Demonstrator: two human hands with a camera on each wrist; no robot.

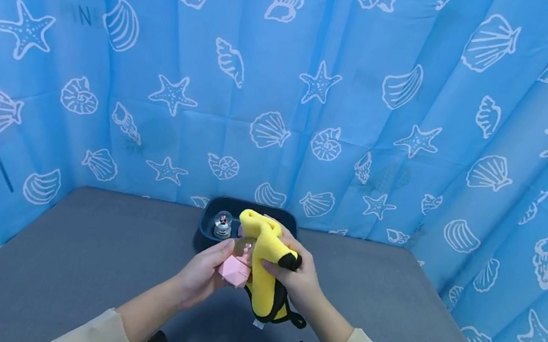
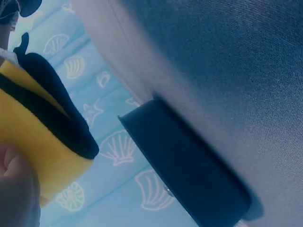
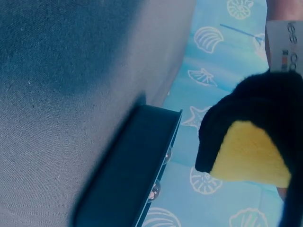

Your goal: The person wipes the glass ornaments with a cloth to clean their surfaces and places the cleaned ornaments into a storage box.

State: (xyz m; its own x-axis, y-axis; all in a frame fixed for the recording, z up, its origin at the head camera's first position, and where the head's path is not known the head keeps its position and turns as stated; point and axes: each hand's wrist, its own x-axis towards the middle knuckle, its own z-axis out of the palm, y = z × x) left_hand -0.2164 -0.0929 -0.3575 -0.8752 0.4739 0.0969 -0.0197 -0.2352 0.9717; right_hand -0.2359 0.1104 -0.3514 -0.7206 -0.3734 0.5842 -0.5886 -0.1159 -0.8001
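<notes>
In the head view my left hand (image 1: 200, 276) grips a small globe ornament (image 1: 235, 272) with a faceted pink base and a clear dome. My right hand (image 1: 298, 272) clutches a folded yellow cloth (image 1: 269, 253) with black edging, which lies against the globe's right side and hides part of the dome. A black loop and a white tag hang from the cloth's lower end. The left wrist view shows the cloth (image 2: 57, 137) from below, and the right wrist view catches its black edge and yellow corner (image 3: 251, 151).
Behind the hands, a dark bin (image 1: 202, 240) stands on the grey tabletop (image 1: 139, 268) near the blue shell-print curtain (image 1: 285, 81). Inside it sits a snow globe (image 1: 223, 225) with a silvery base; the cloth and right hand cover much of the bin's right side.
</notes>
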